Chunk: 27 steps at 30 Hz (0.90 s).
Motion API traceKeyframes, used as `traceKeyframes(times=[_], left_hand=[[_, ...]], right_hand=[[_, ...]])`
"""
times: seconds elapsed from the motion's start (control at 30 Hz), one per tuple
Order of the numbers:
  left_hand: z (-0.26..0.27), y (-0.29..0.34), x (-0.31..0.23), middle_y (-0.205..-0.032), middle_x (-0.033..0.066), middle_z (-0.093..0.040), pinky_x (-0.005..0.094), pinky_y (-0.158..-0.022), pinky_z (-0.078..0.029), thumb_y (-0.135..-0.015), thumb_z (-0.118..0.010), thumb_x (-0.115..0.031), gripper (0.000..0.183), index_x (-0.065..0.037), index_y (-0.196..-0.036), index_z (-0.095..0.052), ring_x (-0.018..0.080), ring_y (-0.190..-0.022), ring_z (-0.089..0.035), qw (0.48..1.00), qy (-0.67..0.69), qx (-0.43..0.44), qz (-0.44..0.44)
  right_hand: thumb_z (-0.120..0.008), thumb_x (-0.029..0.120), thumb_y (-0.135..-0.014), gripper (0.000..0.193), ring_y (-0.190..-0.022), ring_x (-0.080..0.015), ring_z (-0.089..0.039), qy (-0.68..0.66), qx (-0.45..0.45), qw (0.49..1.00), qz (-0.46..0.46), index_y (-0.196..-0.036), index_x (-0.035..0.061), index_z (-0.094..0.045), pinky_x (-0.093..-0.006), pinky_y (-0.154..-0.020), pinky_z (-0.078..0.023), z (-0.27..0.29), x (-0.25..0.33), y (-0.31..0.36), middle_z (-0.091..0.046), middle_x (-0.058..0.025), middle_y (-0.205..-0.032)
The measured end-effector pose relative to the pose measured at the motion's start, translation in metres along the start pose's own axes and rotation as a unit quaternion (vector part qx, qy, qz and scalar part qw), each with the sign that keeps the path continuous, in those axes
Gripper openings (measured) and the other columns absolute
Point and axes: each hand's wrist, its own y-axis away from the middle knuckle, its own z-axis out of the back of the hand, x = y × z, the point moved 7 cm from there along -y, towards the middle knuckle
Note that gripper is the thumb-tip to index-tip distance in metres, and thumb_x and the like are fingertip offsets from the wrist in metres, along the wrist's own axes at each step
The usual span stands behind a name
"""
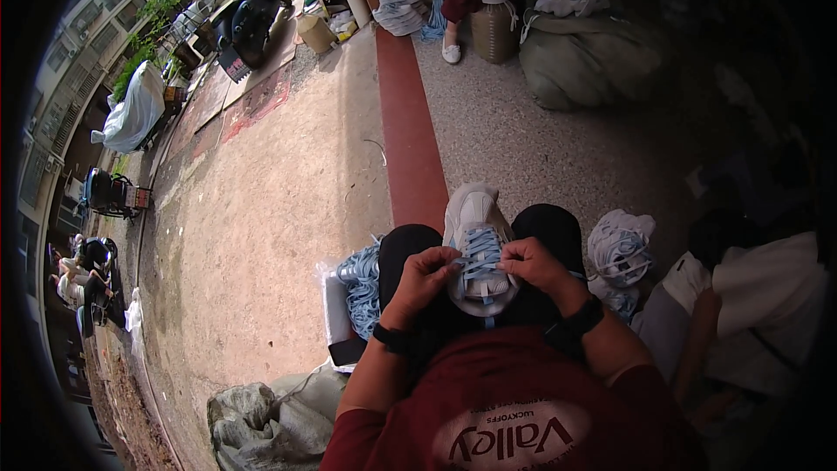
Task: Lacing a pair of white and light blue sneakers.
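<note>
Both hands, left (425, 277) and right (534, 263), pinching pale-blue laces (480, 255) of lap-held sneaker (475, 227) above speckled floor (523, 139).

A white open box (336, 314) stands on the ground just left of the person's left knee, and pale blue laces (362, 288) fill it. A grey-green sack (261, 423) lies lower left. A big olive sack (588, 57) lies far ahead. A white bag (131, 109) stands near the street.
</note>
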Motion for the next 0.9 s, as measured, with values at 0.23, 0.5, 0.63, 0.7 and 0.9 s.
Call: traceKeyframes(times=[0.23,0.5,0.63,0.7,0.9], left_hand=[[0.005,-0.001,-0.012,-0.071,0.0063,-0.058,0.0281,-0.063,-0.046,-0.074,-0.067,-0.007,0.016,-0.003,-0.089,-0.060,0.0163,-0.069,-0.058,0.961,-0.244,-0.073,-0.110],[-0.008,0.003,-0.035,-0.065,0.0102,-0.055,0.0391,-0.057,-0.046,-0.070,-0.066,-0.010,0.011,-0.008,-0.073,-0.055,0.0309,-0.063,-0.056,0.837,-0.487,-0.157,-0.194],[-0.011,0.001,-0.034,-0.060,0.0106,-0.054,0.0407,-0.056,-0.044,-0.069,-0.063,-0.012,0.013,-0.008,-0.068,-0.051,0.0294,-0.061,-0.056,0.801,-0.539,-0.185,-0.183],[-0.011,0.000,-0.034,-0.059,0.0110,-0.054,0.0414,-0.056,-0.044,-0.069,-0.062,-0.014,0.014,-0.008,-0.066,-0.050,0.0295,-0.061,-0.056,0.789,-0.559,-0.191,-0.169],[-0.014,-0.002,-0.035,-0.061,0.0132,-0.056,0.0441,-0.059,-0.044,-0.072,-0.061,-0.018,0.017,-0.007,-0.061,-0.052,0.0312,-0.062,-0.056,0.785,-0.573,-0.178,-0.153]], right_hand=[[-0.063,0.010,-0.079,0.016,-0.060,-0.0023,-0.043,0.004,-0.002,1.000,0.002,-0.066,0.0029,-0.056,-0.0221,-0.052,-0.036,0.000,0.004,0.002,-0.051,0.0049,-0.060],[-0.063,0.010,-0.079,0.016,-0.059,-0.0022,-0.042,0.000,-0.006,1.000,0.003,-0.066,0.0032,-0.056,-0.0222,-0.052,-0.035,0.000,0.003,0.001,-0.050,0.0053,-0.060],[-0.063,0.010,-0.079,0.017,-0.059,-0.0020,-0.042,0.005,-0.004,1.000,0.007,-0.065,0.0032,-0.055,-0.0222,-0.052,-0.035,0.001,0.002,0.001,-0.049,0.0055,-0.059],[-0.063,0.010,-0.079,0.017,-0.059,-0.0021,-0.042,0.018,-0.003,1.000,0.015,-0.065,0.0032,-0.055,-0.0224,-0.051,-0.035,0.001,0.001,0.001,-0.049,0.0054,-0.059],[-0.061,0.007,-0.078,0.018,-0.058,-0.0028,-0.042,-0.217,-0.004,0.976,-0.023,-0.062,0.0055,-0.055,-0.0214,-0.054,-0.034,0.007,-0.014,0.007,-0.050,0.0045,-0.061]])
